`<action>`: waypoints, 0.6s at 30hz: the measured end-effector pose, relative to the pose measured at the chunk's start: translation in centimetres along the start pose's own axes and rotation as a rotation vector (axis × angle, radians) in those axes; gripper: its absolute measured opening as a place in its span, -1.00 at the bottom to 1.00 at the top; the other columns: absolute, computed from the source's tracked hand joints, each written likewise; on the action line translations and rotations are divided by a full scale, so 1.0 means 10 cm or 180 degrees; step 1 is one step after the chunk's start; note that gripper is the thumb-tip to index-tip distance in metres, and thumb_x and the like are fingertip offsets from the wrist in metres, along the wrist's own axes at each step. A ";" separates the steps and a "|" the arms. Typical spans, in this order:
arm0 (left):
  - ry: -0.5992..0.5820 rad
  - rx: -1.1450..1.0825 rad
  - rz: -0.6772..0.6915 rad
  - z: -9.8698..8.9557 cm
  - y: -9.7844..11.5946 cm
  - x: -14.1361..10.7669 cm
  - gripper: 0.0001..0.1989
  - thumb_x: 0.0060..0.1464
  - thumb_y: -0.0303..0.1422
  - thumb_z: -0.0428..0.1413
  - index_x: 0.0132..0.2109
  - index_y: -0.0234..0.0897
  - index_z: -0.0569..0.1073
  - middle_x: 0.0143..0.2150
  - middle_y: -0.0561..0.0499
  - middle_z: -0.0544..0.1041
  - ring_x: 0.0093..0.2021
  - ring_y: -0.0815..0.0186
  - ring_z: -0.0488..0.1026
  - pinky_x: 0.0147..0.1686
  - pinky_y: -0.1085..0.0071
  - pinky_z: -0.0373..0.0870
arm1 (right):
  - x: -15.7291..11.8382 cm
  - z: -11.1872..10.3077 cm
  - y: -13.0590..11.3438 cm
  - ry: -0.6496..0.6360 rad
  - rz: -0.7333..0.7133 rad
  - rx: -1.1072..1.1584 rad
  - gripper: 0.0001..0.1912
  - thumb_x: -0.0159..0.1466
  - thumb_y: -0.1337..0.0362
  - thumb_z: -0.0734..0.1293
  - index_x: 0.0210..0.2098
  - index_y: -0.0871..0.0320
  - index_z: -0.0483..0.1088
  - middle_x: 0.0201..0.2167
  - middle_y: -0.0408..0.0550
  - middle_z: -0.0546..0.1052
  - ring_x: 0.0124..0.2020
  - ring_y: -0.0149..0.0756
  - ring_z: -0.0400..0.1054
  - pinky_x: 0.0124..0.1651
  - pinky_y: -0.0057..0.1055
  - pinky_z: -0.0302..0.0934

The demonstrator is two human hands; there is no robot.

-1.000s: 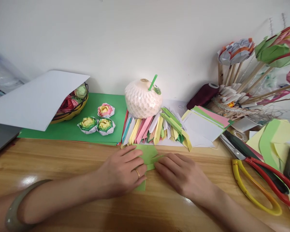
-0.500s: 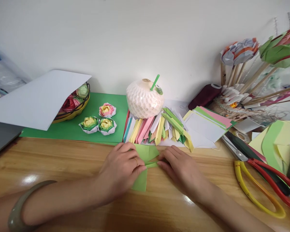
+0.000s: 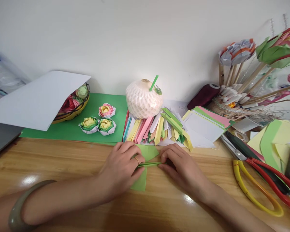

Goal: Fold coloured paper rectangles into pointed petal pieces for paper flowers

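Note:
A narrow folded green paper strip point(image 3: 151, 164) runs between my two hands, just above the wooden table. My left hand point(image 3: 126, 164) pinches its left end, and my right hand point(image 3: 177, 162) has the right end between thumb and fingers. Under and behind the strip lie more pieces of light green paper point(image 3: 140, 183), partly covered by my left hand. Just beyond my hands is a heap of folded paper strips point(image 3: 157, 130) in pink, yellow, white and green.
A wrapped coconut point(image 3: 144, 99) with a green straw stands behind the heap. Paper flowers point(image 3: 106, 125) rest on green card point(image 3: 103, 138) at left, near a basket point(image 3: 72, 114). Large scissors point(image 3: 250, 161), a thread spool point(image 3: 204, 96) and paper sheets point(image 3: 200, 124) are at right.
The green strip is now pressed narrower and stretches straighter between my hands. My right hand has shifted slightly right, its fingers more curled.

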State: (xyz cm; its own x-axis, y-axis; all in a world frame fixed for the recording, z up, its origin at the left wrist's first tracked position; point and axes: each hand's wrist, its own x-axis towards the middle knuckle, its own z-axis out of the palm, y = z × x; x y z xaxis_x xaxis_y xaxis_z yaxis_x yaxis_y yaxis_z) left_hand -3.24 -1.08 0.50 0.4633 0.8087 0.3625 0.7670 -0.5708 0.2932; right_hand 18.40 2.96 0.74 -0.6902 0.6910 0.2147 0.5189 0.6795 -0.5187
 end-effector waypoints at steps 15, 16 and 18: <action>0.0674 -0.0111 0.0769 0.02 0.12 0.02 -0.70 0.21 -0.54 -0.09 -0.45 -0.30 0.40 -0.58 0.06 0.39 -0.43 0.34 0.33 -0.43 0.42 0.20 | -0.05 0.08 -0.33 0.0291 -0.1011 -0.0929 -0.75 0.35 0.38 0.14 -0.43 0.20 0.34 -0.60 -0.16 0.37 -0.57 -0.35 0.21 -0.49 -0.39 0.00; 0.0720 -0.0075 0.0816 0.01 0.11 0.01 -0.70 0.21 -0.55 -0.11 -0.43 -0.30 0.40 -0.58 0.06 0.39 -0.43 0.34 0.33 -0.43 0.41 0.18 | -0.06 0.06 -0.33 0.0259 -0.1050 -0.0947 -0.75 0.35 0.41 0.13 -0.42 0.20 0.34 -0.60 -0.15 0.37 -0.57 -0.35 0.21 -0.48 -0.39 0.01; 0.0808 -0.0019 0.0890 -0.01 0.09 0.01 -0.71 0.21 -0.57 -0.13 -0.39 -0.32 0.41 -0.58 0.06 0.39 -0.45 0.35 0.33 -0.44 0.40 0.16 | -0.07 0.01 -0.29 0.0206 -0.1102 -0.0943 -0.74 0.35 0.44 0.09 -0.37 0.21 0.35 -0.57 -0.12 0.40 -0.53 -0.33 0.24 -0.46 -0.40 0.05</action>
State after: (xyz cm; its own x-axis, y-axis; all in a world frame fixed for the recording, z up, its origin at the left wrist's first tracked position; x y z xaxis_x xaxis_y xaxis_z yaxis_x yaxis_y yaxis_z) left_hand -2.54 -1.55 0.89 0.5290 0.5609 0.6368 0.6236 -0.7659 0.1566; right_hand 17.32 0.43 2.03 -0.8203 0.4186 0.3898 0.3917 0.9077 -0.1504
